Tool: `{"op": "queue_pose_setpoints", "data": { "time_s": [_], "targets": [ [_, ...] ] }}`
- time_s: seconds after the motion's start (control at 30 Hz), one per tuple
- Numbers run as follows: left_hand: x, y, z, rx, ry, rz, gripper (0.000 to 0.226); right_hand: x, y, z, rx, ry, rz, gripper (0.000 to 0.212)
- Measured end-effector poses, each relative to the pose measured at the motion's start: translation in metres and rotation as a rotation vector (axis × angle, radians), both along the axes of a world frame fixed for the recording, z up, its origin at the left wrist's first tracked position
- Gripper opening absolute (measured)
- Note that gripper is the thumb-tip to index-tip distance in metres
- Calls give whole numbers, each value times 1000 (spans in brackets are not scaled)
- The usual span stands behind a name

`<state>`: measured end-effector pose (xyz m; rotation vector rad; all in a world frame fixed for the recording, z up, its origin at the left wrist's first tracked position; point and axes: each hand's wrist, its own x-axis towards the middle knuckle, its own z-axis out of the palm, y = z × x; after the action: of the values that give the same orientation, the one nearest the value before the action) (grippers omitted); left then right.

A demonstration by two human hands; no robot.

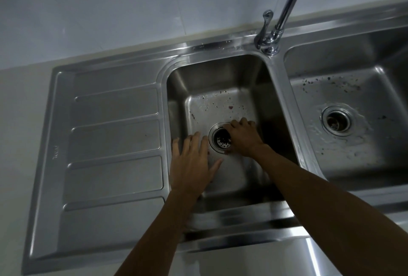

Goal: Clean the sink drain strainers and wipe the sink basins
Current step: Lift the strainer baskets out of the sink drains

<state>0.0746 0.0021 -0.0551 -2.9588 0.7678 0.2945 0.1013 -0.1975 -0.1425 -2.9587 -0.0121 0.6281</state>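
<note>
A steel double sink fills the view. In the left basin (220, 81) a round drain strainer (222, 139) speckled with dark debris sits in its drain. My right hand (244, 137) curls around the strainer's right rim, fingers and thumb on its edge. My left hand (191, 164) hovers flat with spread fingers just left of the drain, holding nothing. Small dark and reddish food bits dot the left basin floor. The right basin (344, 90) is wet, flecked with dark specks, and has its own drain strainer (336, 120).
A chrome tap (270, 39) with a tall spout stands on the rim between the basins. A ribbed steel draining board (114, 143) lies to the left. A pale tiled wall rises behind, and pale countertop surrounds the sink.
</note>
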Motion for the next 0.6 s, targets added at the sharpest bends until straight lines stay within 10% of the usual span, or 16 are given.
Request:
{"op": "queue_pose_setpoints", "data": {
  "time_s": [0.6],
  "targets": [
    [-2, -1, 2, -59, -4, 13, 83, -3, 2, 23, -100, -155, 91, 88]
  ]
}}
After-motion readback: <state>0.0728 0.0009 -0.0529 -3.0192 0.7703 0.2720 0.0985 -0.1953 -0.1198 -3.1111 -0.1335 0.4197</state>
